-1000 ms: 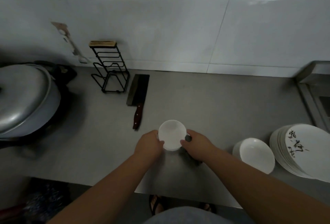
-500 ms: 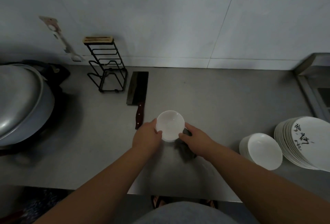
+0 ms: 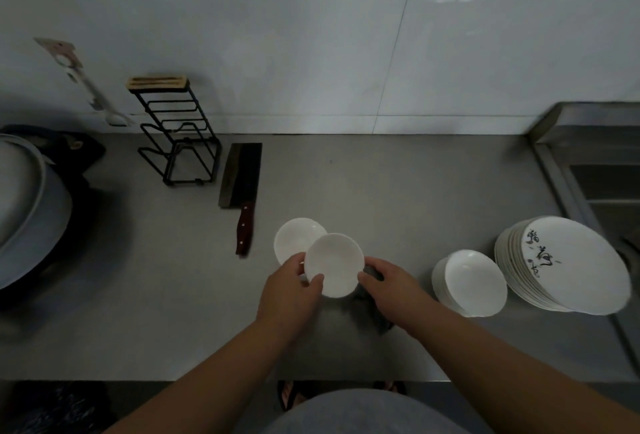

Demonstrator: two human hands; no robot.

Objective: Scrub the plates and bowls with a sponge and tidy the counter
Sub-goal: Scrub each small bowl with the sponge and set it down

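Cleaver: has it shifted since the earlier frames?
No. The cleaver still lies just right of the black rack, handle toward the viewer.

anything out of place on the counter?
The cleaver lies loose on the counter, blade bare, beside the black rack rather than in it. The plate stack by the sink looks fanned and leaning. Nothing spilled or broken shows.

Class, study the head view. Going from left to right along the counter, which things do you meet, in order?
From the left: large metal lid → black wire rack → cleaver → two small white dishes → stack of white bowls → stack of printed plates.
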